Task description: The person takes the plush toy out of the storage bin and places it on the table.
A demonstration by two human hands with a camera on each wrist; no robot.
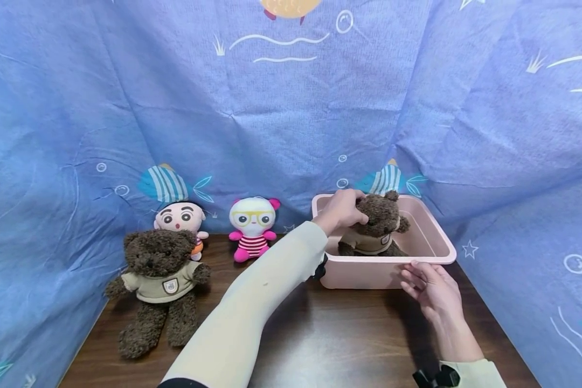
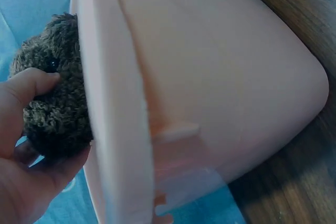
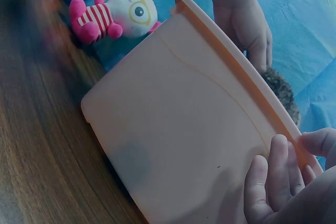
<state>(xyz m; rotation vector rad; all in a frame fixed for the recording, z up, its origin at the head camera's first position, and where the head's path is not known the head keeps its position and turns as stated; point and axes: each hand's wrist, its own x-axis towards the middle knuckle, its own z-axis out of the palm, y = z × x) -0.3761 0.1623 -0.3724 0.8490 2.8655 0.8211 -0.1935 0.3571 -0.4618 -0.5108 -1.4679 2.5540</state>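
A brown teddy bear (image 1: 379, 215) in a khaki shirt sits inside a pink plastic bin (image 1: 364, 274), its head rising above the rim. My left hand (image 1: 341, 209) grips the side of its head; in the left wrist view the thumb lies by the bear's eye and the other fingers curl under the head. At the bin's front right, my right hand (image 1: 436, 291) pinches the rim, thumb on top and fingers beneath, as the right wrist view also shows. The bear's lower body is hidden behind the bin's front wall.
A larger brown teddy bear (image 1: 160, 285) in a similar shirt stands at the left of the wooden table (image 1: 310, 345). Behind it is a black-haired doll (image 1: 180, 216), with a pink-and-white panda plush (image 1: 253, 226) to its right. A blue curtain (image 1: 271, 118) hangs along the table's back and sides.
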